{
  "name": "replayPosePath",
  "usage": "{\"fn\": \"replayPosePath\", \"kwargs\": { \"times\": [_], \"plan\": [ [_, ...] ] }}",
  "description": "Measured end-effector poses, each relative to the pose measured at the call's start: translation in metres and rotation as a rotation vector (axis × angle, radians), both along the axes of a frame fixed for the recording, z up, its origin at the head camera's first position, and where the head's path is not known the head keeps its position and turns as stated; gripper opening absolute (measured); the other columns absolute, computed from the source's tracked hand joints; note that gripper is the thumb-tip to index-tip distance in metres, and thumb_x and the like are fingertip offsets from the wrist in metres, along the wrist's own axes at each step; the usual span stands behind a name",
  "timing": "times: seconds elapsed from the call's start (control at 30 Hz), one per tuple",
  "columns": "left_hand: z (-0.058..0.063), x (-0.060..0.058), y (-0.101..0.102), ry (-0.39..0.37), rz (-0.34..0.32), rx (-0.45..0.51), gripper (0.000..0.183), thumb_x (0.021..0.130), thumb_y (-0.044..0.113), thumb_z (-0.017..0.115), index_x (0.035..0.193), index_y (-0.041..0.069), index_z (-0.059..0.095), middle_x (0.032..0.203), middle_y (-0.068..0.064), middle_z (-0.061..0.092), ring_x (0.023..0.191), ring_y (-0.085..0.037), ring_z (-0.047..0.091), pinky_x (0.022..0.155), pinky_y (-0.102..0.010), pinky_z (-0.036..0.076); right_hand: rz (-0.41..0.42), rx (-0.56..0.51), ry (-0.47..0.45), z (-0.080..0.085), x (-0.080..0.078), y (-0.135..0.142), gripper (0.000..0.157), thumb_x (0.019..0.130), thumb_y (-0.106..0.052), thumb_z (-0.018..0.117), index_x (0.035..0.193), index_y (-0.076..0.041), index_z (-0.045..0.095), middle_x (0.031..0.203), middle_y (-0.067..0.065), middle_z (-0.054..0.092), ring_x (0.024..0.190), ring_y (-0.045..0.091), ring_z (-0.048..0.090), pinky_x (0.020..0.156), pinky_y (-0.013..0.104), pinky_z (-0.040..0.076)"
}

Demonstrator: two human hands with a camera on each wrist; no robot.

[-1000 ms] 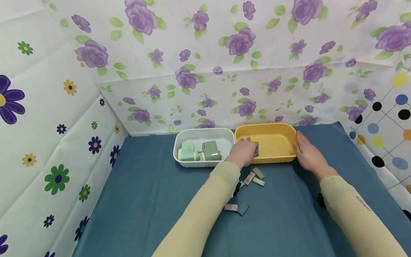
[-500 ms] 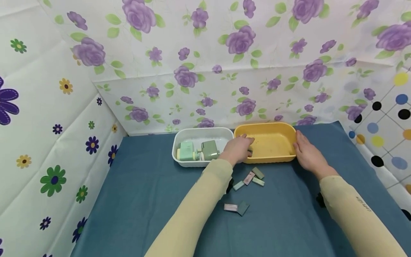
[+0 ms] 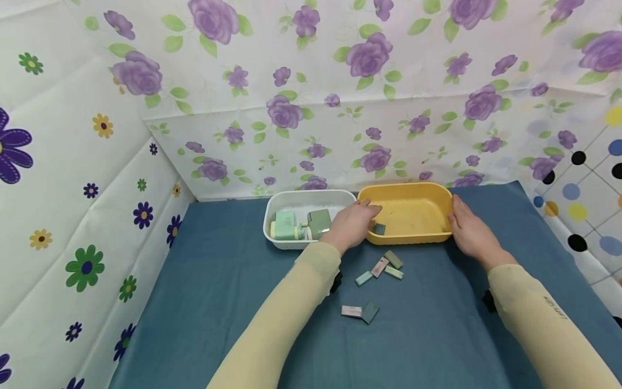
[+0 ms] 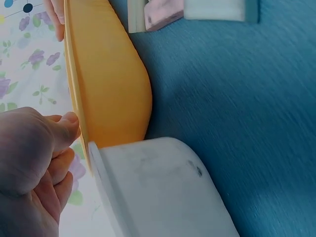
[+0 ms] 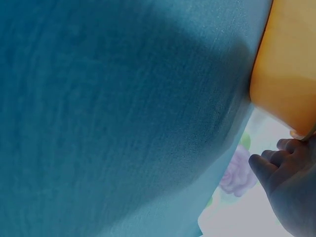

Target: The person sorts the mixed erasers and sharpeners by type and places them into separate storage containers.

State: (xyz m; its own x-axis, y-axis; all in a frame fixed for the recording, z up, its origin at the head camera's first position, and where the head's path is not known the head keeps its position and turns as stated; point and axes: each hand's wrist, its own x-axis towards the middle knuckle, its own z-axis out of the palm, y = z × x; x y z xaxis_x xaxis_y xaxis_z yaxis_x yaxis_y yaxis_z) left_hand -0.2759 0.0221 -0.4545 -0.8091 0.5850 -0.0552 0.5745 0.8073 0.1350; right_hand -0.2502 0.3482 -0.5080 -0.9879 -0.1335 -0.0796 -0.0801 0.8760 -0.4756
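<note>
My left hand [image 3: 351,222] is over the left end of the yellow tray [image 3: 411,239], fingers reaching inside past the rim. Just beside its fingertips, a small dark grey-blue block [image 3: 379,229] lies on the tray floor. Seen from the left wrist, the thumb [image 4: 69,121] is right at the tray's rim, with nothing visible between thumb and fingers. At the other end, my right hand [image 3: 472,232] rests its extended fingers against the tray's right wall. The right wrist view catches only part of that hand [image 5: 291,177] beside the yellow wall.
Left of the yellow tray stands a white tray [image 3: 286,245] holding a mint box-shaped thing [image 3: 284,225] and a grey-green one [image 3: 318,222]. In front on the blue cloth lie several small blocks, including a pink one [image 3: 380,267] and a dark green one [image 3: 370,313]. Flowered sheets [image 3: 311,140] rise behind.
My left hand has drawn back leftward and let go of the dark block, which now lies in the yellow tray. The right hand stays against the tray's right end.
</note>
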Motion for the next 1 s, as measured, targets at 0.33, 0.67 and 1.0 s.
{"fn": "replayPosePath", "kwargs": {
  "times": [0.33, 0.67, 1.0],
  "plan": [
    [-0.004, 0.009, -0.016, 0.002, -0.022, 0.048, 0.047, 0.113, 0.016, 0.057, 0.16, 0.02, 0.055, 0.16, 0.0, 0.054, 0.156, -0.022, 0.039, 0.123, -0.04, 0.041, 0.012, 0.008, -0.002, -0.001, 0.002, 0.001, 0.068, 0.12, -0.034, 0.022, 0.167, 0.003, -0.01, 0.174, 0.03, -0.004, 0.16, 0.051, 0.004, 0.128, 0.068, 0.011],
    [-0.008, 0.032, -0.04, 0.006, -0.139, 0.186, 0.045, 0.113, 0.023, 0.058, 0.158, 0.015, 0.056, 0.159, 0.0, 0.055, 0.158, -0.016, 0.033, 0.13, -0.031, 0.023, 0.008, 0.01, -0.035, 0.002, 0.002, 0.0, 0.069, 0.119, -0.034, 0.022, 0.166, 0.0, -0.015, 0.174, 0.029, -0.008, 0.16, 0.051, 0.002, 0.127, 0.068, 0.009],
    [-0.014, 0.074, -0.07, 0.043, -0.32, 0.332, 0.046, 0.11, 0.027, 0.065, 0.152, 0.009, 0.062, 0.154, -0.005, 0.061, 0.154, -0.024, 0.043, 0.13, -0.03, 0.023, 0.013, 0.0, -0.017, 0.001, 0.001, 0.0, 0.069, 0.119, -0.036, 0.022, 0.167, 0.001, -0.012, 0.175, 0.029, -0.008, 0.16, 0.051, 0.001, 0.127, 0.069, 0.009]
  ]
}}
